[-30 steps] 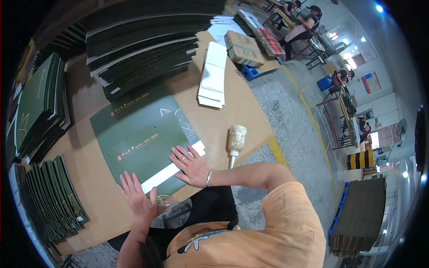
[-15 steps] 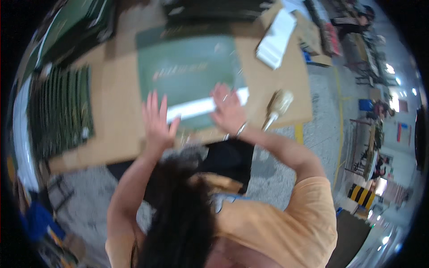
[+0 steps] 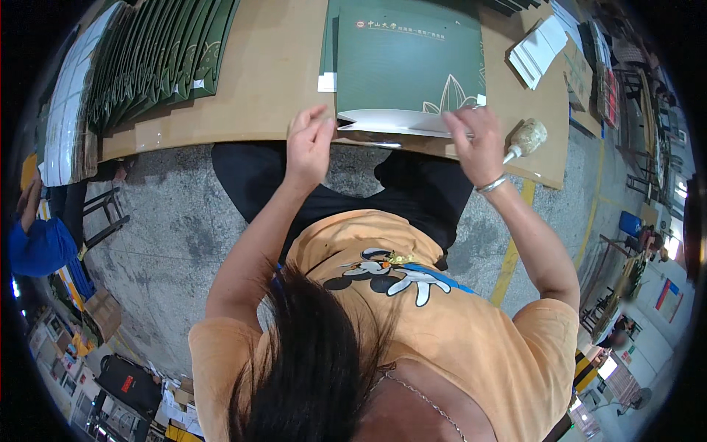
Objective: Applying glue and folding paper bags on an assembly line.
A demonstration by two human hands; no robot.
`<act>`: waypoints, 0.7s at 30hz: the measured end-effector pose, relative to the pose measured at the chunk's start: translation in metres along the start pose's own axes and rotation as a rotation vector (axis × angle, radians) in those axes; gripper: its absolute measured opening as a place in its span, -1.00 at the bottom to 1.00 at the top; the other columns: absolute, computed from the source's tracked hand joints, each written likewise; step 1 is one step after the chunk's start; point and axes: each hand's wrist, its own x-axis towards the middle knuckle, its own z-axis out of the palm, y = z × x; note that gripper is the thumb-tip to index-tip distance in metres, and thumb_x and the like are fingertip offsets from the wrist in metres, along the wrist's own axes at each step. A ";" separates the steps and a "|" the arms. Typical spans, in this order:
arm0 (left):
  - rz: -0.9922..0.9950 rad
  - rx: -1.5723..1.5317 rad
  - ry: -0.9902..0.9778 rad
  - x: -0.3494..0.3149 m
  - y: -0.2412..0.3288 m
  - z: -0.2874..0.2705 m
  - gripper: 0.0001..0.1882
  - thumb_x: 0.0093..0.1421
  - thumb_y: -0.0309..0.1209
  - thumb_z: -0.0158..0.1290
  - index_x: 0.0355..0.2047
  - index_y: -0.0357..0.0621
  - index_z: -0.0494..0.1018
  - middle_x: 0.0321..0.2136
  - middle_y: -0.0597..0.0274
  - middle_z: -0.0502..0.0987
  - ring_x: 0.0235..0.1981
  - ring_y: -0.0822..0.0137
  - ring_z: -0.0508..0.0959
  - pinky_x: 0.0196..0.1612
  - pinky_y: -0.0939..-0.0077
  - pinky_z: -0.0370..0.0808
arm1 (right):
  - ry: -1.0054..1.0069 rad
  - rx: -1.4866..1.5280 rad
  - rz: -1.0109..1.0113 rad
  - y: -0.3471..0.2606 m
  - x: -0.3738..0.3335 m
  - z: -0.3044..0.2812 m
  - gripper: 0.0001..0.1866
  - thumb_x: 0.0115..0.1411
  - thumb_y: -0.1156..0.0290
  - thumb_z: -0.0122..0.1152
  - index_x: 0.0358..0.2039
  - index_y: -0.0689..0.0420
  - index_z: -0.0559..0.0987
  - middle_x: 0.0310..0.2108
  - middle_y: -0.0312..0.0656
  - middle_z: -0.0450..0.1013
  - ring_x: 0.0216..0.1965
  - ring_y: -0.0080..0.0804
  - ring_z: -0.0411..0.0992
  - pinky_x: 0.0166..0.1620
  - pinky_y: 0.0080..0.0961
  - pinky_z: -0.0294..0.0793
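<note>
Centrally, one green bag [image 3: 409, 70], laid flat at the near edge of the worktop [image 3: 269, 70], its white-lined edge [image 3: 401, 121] parted and facing the wearer. Left hand [image 3: 308, 149]: just beside the bag's near left corner, fingers bent, thumb close to the forefinger; whether it touches the bag, cannot tell. Right hand [image 3: 480, 144]: at the near right corner, fingers curled over it; whether it pinches the paper, cannot tell. Bracelet [image 3: 492, 184] on the right wrist.

Around these: another green piece [image 3: 330, 37] with a white strip [image 3: 328, 82], partly covered by the bag. Glue bottle [image 3: 529, 135], nozzle toward the right wrist, near enough to crowd that side. White cards [image 3: 537, 53], a loose stack, beyond the bottle. Folded green bags [image 3: 158, 62], a close row, well left; pale bundle [image 3: 70, 96] outside them. Red packs [image 3: 608, 96], far right. Stool [image 3: 105, 219] and person in blue [image 3: 40, 239], off to the left.
</note>
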 end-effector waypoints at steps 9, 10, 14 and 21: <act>-0.194 0.201 -0.240 0.029 0.019 -0.010 -0.39 0.21 0.11 -0.06 -0.15 -0.24 0.57 0.22 -0.05 0.22 0.29 0.03 0.10 0.31 0.19 0.00 | -0.157 0.384 0.849 0.083 -0.035 -0.039 -0.43 0.27 -0.05 0.04 -0.38 0.32 0.62 -0.45 -0.18 0.51 -0.34 -0.54 0.45 -0.23 -0.56 0.41; -0.186 0.194 -0.253 0.033 0.031 -0.007 -0.39 0.21 0.11 -0.06 -0.15 -0.24 0.57 0.22 -0.05 0.22 0.29 0.03 0.10 0.31 0.19 0.00 | -0.133 0.359 0.761 0.078 -0.041 -0.034 -0.31 0.25 -0.17 -0.03 -0.33 0.36 0.61 -0.41 -0.10 0.53 -0.30 -0.46 0.47 -0.18 -0.55 0.42; -0.291 0.452 -0.373 0.047 0.067 0.001 -0.36 0.15 0.11 -0.06 -0.30 -0.34 0.59 0.05 -0.17 0.38 0.07 -0.03 0.35 0.16 0.20 0.23 | -0.290 0.224 0.789 0.074 -0.031 -0.036 -0.22 0.08 -0.27 0.11 -0.28 0.40 0.61 -0.42 0.07 0.55 -0.30 -0.24 0.52 -0.14 -0.45 0.44; -0.274 0.598 -0.240 0.047 0.074 0.019 -0.48 0.13 -0.15 -0.15 -0.46 -0.46 0.55 -0.43 -0.31 0.54 -0.27 -0.21 0.52 -0.04 0.06 0.40 | -0.426 -0.071 0.757 0.069 -0.014 -0.011 -0.42 0.00 -0.02 0.14 -0.38 0.38 0.62 -0.36 0.24 0.52 -0.27 0.11 0.51 -0.11 -0.18 0.47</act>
